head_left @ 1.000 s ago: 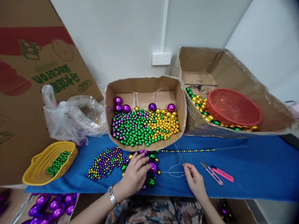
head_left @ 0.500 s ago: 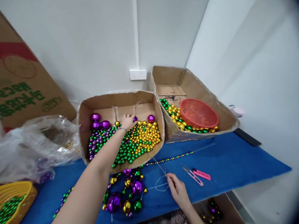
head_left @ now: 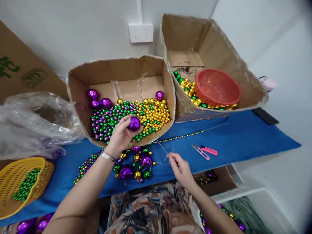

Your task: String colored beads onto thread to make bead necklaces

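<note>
A large shiny purple ball bead [head_left: 134, 124] sits in my left hand [head_left: 122, 135], whose fingers are closed round it above the front of a cardboard box [head_left: 107, 70]. Small green, purple and gold beads [head_left: 153, 113] fill much of that box, with several big purple balls [head_left: 93, 94] at its back. Over the blue cloth my right hand [head_left: 179, 167] pinches a thin white string [head_left: 162, 147] between thumb and fingertips. Just left of it lies a cluster of strung purple, gold and green balls [head_left: 146, 161].
A second cardboard box [head_left: 185, 29] at the right holds beads and a red bowl [head_left: 218, 89]. Pink thread snips [head_left: 201, 152] and a pink cutter [head_left: 210, 150] lie on the blue cloth [head_left: 255, 139]. A yellow basket [head_left: 46, 175] and clear plastic bag [head_left: 44, 123] stand left.
My left hand has come back from deep in the bead box toward me, now with the large purple ball bead in it. My right hand still pinches the string. The view has tilted downward.
</note>
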Motion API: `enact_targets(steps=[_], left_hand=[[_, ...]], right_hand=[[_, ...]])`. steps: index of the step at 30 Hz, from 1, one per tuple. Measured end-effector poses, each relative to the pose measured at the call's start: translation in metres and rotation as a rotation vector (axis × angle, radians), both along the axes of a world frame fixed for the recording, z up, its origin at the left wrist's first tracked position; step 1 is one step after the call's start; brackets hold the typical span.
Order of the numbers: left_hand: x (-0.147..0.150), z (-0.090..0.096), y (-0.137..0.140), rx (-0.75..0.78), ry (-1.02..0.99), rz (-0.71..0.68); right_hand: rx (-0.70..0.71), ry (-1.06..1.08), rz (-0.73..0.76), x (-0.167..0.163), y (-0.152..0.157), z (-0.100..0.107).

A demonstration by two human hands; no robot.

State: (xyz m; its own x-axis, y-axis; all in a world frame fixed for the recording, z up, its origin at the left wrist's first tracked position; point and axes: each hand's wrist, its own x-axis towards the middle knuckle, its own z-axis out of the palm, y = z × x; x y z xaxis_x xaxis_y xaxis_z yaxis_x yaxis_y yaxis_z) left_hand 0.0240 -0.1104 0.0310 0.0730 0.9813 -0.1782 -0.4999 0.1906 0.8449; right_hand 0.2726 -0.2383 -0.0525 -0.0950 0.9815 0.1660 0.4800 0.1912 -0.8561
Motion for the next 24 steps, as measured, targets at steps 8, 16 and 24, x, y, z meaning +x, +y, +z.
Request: enact_targets(steps=[8,16,24], left_hand=[[0.017,-0.020,-0.057,-0.283,-0.274,0.096],[0.024,-0.017,-0.068,-0.316,-0.371,0.206],[0.026,-0.014,-0.068,-0.336,-0.397,0.238]], right_hand=[[0.215,-0.125,0.116,-0.014,-0.013,0.018],[0.261,-0.221,0.160,-0.018,-0.015,0.014],[0.260,-0.245,0.157,-0.019,-0.014,0.015]])
